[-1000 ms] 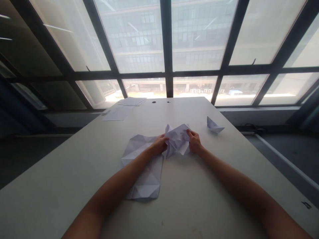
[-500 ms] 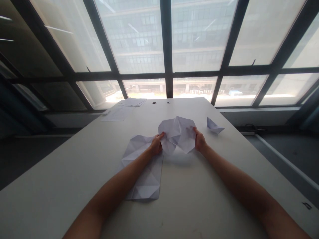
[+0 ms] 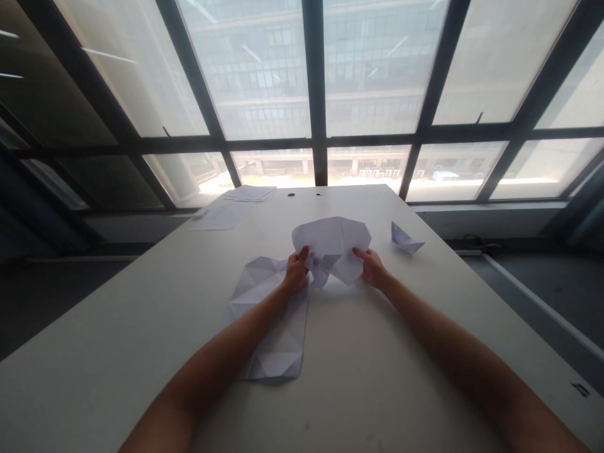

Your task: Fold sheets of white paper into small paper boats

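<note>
Two bare hands pinch a creased paper (image 3: 331,242) between them, up off the surface. The left hand (image 3: 296,272) is nearly closed, its fingers and thumb gripping the paper's left edge. The right hand (image 3: 372,268) is more open, with its fingertips (image 3: 357,252) pressed on the lower right edge. Neither hand has a full fist around the paper, so it hangs from two narrow pinch points, bulging and puckered between them.

Under and to the left of the grip lies a flat folded sheet (image 3: 278,355), with the left forearm across it. Just beyond the right hand sits a small paper boat (image 3: 404,240), and loose sheets (image 3: 250,194) lie farther ahead on the white table (image 3: 372,371).

Thin paper could tear at those pinch points if the hands pull apart too hard, and the worn creases look like the weakest spots. A sideways sweep of the right hand could knock the boat, while leaning on the left forearm could crumple the flat sheet.
</note>
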A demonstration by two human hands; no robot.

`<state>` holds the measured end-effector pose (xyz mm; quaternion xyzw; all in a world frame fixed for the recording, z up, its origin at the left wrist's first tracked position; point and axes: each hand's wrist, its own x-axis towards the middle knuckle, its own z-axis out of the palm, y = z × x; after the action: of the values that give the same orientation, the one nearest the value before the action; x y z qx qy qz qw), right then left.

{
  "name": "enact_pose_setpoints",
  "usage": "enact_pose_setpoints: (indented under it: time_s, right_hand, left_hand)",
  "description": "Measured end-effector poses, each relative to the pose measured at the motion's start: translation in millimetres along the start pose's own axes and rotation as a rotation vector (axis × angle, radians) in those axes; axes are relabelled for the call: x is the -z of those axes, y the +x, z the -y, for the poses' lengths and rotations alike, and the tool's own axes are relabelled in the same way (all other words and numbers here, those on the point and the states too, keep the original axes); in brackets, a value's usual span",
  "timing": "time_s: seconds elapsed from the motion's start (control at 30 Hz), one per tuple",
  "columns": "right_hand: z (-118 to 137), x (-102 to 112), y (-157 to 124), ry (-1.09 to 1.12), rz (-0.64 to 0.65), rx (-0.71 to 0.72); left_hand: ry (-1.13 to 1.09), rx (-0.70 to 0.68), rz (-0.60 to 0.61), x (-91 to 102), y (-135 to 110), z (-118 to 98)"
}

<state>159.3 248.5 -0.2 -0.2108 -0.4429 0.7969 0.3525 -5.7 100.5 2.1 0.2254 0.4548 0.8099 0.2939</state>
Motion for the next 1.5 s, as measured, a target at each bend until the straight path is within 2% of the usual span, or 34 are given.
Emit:
enact_pose_setpoints:
  time_s: [0.07, 0.13, 0.27, 0.53, 0.83, 0.93, 1.1, 1.17, 1.23, 1.37, 1.5]
  right_hand:
    - [-3, -5, -6, -0.094, 0.052, -0.037]
    - [-5, -7, -10, -0.212, 0.041, -0.055]
    - [-7, -6, -10, -0.388, -0.079, -0.008]
    - [-5, 3, 2, -0.481, -0.258, 0.147]
    - [21, 20, 9, -0.551, -0.109, -0.042]
    - [33, 32, 15, -0.557, -0.087, -0.019]
    - [48, 54, 24, -0.589, -0.158, 0.14]
    - [51, 59, 26, -0.597, -0.168, 0.179]
    - [53, 60, 26, -0.593, -0.147, 0.187]
    - [56, 49, 22, -0.569, -0.054, 0.139]
    - [61, 30, 15, -0.503, 0.031, 0.055]
  left_hand:
    - [-0.015, -0.032, 0.011, -0.1, 0, 1]
    - [-0.013, -0.048, -0.007, -0.1, 0, 1]
    - [0.021, -0.09, -0.043, 0.3, 0, 0]
    - [0.137, -0.083, 0.008, -1.8, -1, 4]
    - [0.282, -0.027, -0.07, 2.0, -1, -7]
    - [0.304, 0.024, -0.044, 2.3, 1, -14]
    - [0.315, 0.122, 0.049, 6.1, 7, -38]
    - [0.34, 0.223, 0.142, 8.4, 9, -53]
    - [0.364, 0.293, 0.211, 10.1, 10, -72]
    - [0.36, 0.316, 0.297, 9.4, 9, -109]
    - [0.427, 0.213, 0.182, 9.7, 1, -136]
